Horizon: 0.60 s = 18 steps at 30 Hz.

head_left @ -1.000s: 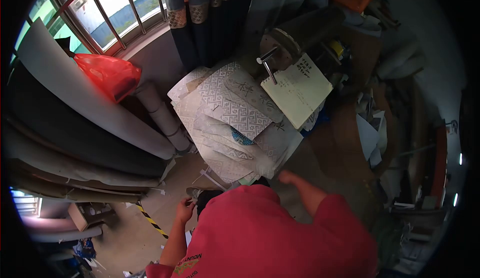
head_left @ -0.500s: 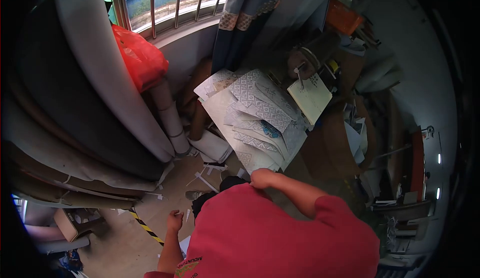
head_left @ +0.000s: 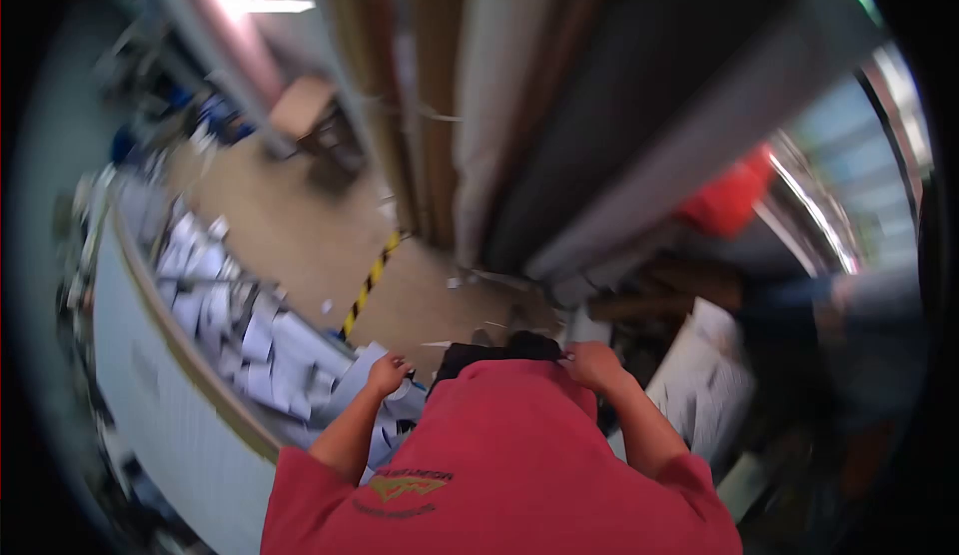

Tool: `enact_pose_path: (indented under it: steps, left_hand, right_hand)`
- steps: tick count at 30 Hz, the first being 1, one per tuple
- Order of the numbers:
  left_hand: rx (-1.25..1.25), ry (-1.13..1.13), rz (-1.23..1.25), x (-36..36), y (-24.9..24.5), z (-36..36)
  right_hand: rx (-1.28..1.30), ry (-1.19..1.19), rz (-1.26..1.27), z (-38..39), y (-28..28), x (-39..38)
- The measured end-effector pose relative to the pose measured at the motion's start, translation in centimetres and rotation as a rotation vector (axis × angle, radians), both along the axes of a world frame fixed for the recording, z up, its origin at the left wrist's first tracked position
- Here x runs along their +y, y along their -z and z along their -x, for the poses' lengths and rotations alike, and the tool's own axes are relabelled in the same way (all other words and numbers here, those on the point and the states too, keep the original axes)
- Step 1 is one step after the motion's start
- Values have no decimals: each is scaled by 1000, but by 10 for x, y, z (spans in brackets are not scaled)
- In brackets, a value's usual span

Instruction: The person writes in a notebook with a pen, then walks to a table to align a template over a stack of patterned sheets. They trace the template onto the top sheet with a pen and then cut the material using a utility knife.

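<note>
My left hand (head_left: 388, 375) hangs in front of my left side, above white paper pieces, its fingers curled in. Whether anything small is in them I cannot make out. Beside my waist, my right hand (head_left: 593, 363) is closed, its fingertips against the edge of my black trousers (head_left: 496, 351) and close to the hem of my red T-shirt (head_left: 509, 445). What those fingers grip, if anything, is hidden. A pale stack of patterned sheets (head_left: 705, 380), blurred, lies just beyond my right forearm.
Tall rolls of material (head_left: 599, 105) lean ahead. Yellow-black tape (head_left: 370, 285) marks the floor (head_left: 270, 225). At left, many white paper scraps (head_left: 285, 365) lie behind a long pale panel (head_left: 170, 375). A red bag (head_left: 734, 195) hangs near the window at right.
My view has swung left, so the rolls are now ahead and the sheet-covered table is at my right. The paper scraps have come into view. Both hands stay near my waist.
</note>
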<state>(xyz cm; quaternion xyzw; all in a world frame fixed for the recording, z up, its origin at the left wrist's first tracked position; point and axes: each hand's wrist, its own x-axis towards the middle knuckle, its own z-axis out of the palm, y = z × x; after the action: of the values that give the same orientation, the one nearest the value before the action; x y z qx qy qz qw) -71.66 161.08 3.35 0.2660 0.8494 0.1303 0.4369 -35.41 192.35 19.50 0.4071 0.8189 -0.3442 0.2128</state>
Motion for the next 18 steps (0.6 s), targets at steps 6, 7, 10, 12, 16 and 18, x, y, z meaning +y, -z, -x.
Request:
enact_pose_path:
  steps: [6,7,10,12,16,18]
  left_hand:
    - [98,-394,-1,-13,-33,-33]
    - [121,-426,-21,-12,-29,-35]
    - [69,-558,-33,-18,-21,-35]
    - [76,-645,-61,-30,-13,-27]
    - [89,-705,-151,-49,11,10]
    - [85,-752,-225,-52,18,44]
  right_hand:
    - [59,-357,-13,81,10,77]
    - [33,-420,-38,96,8,88]
    - [44,-573,-47,148,2,99]
    - [-8,-700,-87,194,1,94]
    - [2,-815,-101,279,19,66]
    - [31,-775,-54,321,26,45]
